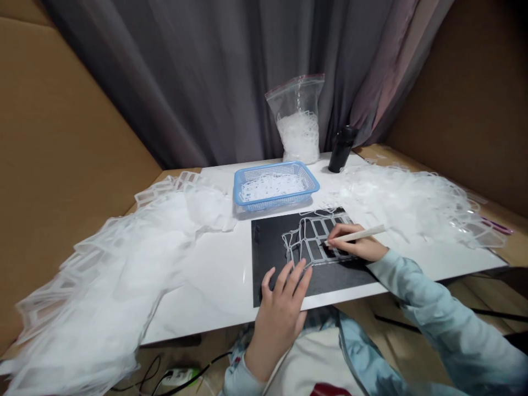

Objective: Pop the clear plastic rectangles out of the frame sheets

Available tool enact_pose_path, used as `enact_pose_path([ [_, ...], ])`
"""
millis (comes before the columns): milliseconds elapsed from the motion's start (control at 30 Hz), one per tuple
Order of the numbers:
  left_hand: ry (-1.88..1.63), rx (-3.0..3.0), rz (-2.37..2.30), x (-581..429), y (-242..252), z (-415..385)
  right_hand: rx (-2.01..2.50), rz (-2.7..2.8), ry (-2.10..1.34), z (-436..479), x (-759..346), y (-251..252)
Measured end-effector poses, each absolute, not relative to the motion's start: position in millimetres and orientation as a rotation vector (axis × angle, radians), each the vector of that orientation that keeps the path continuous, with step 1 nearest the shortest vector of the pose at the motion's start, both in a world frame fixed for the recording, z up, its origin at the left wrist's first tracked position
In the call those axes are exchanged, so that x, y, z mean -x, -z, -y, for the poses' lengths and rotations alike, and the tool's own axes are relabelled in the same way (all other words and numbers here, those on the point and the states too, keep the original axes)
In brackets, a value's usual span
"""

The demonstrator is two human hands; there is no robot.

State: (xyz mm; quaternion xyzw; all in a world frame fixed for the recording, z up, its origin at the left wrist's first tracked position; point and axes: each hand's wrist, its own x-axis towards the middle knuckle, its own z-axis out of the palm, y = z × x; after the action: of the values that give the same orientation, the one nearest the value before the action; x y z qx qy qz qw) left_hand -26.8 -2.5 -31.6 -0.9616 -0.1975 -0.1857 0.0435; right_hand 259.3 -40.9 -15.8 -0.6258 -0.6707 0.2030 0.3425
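Note:
A translucent white sheet with rectangular cut-outs (315, 250) lies on a black mat (276, 286); its left part is split into loose, bent strips. My right hand (361, 243) grips a slim white pen-like tool (363, 234), its tip down on the sheet near the middle bars. My left hand (284, 297) rests on the mat's front part with fingers spread, fingertips touching the sheet's lower left edge. Nothing is held in it. What the right fingers cover of the sheet is hidden.
Behind the mat stands a blue basket (276, 202) with white scraps. A zip bag of scraps (301, 135) and a black bottle (342, 149) stand farther back. Translucent sheets pile up on the left (111, 280) and right (404, 198). Cardboard walls (61, 137) flank the table.

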Motion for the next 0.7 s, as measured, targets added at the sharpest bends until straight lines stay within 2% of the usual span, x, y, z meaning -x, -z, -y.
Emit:
enact_pose_path([
  [200, 0.422, 2.992, 0.513, 17.0, 31.0, 4.6, 1.474, 1.767, -0.746, 45.6, -242.3, 13.4],
  [500, 0.322, 2.966, 0.544, 9.3, 32.0, 8.1, 1.414, 1.855, -0.624, 51.3, -231.9, 9.1],
  [600, 0.328, 2.961, 0.576, 3.8, 33.5, 11.2, 1.422, 1.957, -0.440, 59.3, -220.7, 10.1],
  [700, 0.327, 2.961, 0.583, 0.7, 34.0, 13.2, 1.474, 2.187, 0.027, 68.1, -208.1, 13.2],
])
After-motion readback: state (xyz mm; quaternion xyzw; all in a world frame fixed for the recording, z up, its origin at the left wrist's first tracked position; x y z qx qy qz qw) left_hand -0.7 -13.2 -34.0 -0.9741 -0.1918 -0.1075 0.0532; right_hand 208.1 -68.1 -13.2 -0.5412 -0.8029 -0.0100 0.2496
